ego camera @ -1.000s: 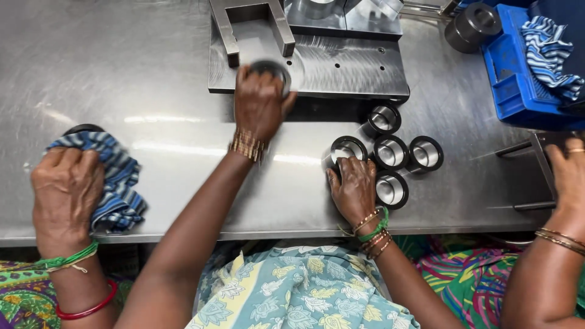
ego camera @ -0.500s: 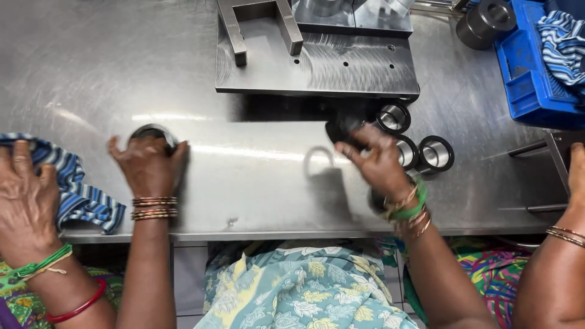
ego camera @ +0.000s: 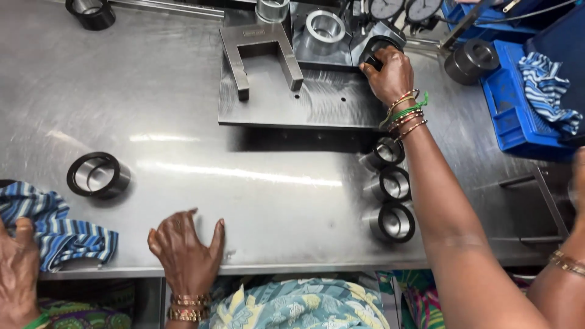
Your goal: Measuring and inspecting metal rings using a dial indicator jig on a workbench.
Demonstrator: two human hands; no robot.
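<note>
Steel ring (ego camera: 379, 50) inside right hand (ego camera: 390, 73) grip, left hand (ego camera: 186, 253) flat on table (ego camera: 183, 122)

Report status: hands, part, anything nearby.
Right hand grips a dark metal ring at the gauge fixture. Left hand flat on table, open. Three rings beside right forearm.

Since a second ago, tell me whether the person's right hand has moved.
Yes. The right hand left the metal rings at the table's near edge and reached away, onto the grey steel fixture plate.
</note>
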